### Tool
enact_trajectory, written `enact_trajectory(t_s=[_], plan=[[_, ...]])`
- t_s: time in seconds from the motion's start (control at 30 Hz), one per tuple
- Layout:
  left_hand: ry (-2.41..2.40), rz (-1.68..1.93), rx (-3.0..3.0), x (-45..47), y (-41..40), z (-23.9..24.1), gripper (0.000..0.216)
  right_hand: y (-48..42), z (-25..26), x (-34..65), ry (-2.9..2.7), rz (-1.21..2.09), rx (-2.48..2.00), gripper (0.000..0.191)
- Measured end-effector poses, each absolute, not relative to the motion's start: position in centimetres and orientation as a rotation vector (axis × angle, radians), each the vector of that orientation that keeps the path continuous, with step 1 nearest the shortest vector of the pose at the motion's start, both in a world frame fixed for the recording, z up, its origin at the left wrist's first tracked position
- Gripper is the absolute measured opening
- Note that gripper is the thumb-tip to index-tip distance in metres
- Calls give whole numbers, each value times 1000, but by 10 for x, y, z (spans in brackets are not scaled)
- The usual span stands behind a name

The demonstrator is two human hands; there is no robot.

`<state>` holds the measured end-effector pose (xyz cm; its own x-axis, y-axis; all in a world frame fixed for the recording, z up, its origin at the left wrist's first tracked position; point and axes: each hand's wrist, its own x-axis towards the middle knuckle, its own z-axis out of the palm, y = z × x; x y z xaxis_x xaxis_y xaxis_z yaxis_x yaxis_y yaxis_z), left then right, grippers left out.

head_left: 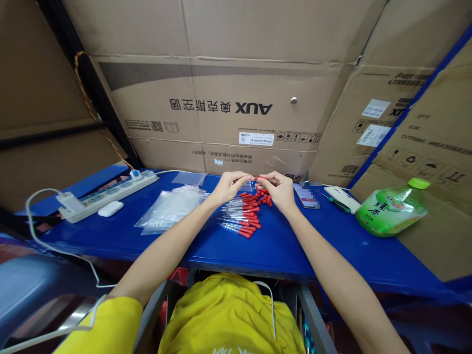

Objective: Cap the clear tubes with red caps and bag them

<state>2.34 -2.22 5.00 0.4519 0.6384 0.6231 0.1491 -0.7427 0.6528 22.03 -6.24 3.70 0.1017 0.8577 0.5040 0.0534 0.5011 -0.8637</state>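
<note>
- Backing everything: cardboard (221, 98) with upside-down AUX print, standing behind the blue table (287, 250).
- Power strip (110, 194) sat on the table's left side, a small white case (110, 209) just beside it.
- Clear plastic bags (173, 209) lay in a loose stack, right of the strip.
- Green bottle (391, 209) lay tilted at the far right; phone (307, 195) lay flat just beyond the right hand (282, 189).
- Right hand had thumb and fingers pinched on a red bulb (261, 178), held up over the table between both hands.
- Left hand (233, 184) had its fingertips together right by that bulb; couldn't tell whether they gripped a tube, too small.
- Droppers (245, 221), red ends to the right, lay side by side in a row below the hands, between bags and phone.
- Clear tubes (247, 187) and loose red bulbs (263, 194) were bunched just under the fingers.
- Step, judged: seemed to be fitting bulb onto tube.
- Next move, judged: called for lining up the two ends and pushing gently, pinch kept light on the thin tube.
</note>
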Motion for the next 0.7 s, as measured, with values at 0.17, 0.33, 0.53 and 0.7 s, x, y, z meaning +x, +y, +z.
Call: enact_trajectory(t_s=[0.17,0.33,0.53,0.7], plan=[[751,1337,2260,30,-22,43,41,-59,31,217,-1292,595,-944,40],[806,1194,2346,24,-12,37,43,-58,26,218,-1419,449,-1014,36],[973,905,2544,7,9,23,33,-51,20,230,-1729,200,-1304,27],[1214,607,2568,3,18,9,20,-42,16,247,-1675,51,-1445,26]])
